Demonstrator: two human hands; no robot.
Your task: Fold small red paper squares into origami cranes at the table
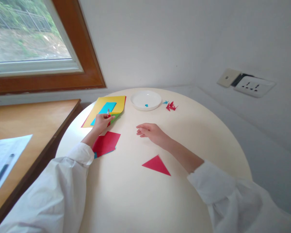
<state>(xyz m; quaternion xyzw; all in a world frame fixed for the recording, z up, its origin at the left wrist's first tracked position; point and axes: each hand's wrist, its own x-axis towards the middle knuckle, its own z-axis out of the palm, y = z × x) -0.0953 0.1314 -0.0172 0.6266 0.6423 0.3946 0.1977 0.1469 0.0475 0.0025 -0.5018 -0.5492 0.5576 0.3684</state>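
Note:
My left hand [102,123] is closed at the near right corner of a stack of coloured paper [121,101]. The yellow top sheet curls up there, and green and red show by my fingers. A small silver-tipped thing [108,111] sticks up beside the fingers; its kind is unclear. A blue paper strip [109,106] lies on the stack. Red paper pieces [109,143], with blue beneath, lie near my left wrist. My right hand [151,132] hovers over the table, fingers loosely stretched with nothing in them. Nearer me lies a red paper triangle [157,165].
A white plate [140,106] at the back holds a small blue piece [146,105]. Beside it are small folded red paper shapes [171,106] and a blue one [165,102]. A wooden desk [50,113] on the left bears a printed sheet and a pen [2,173].

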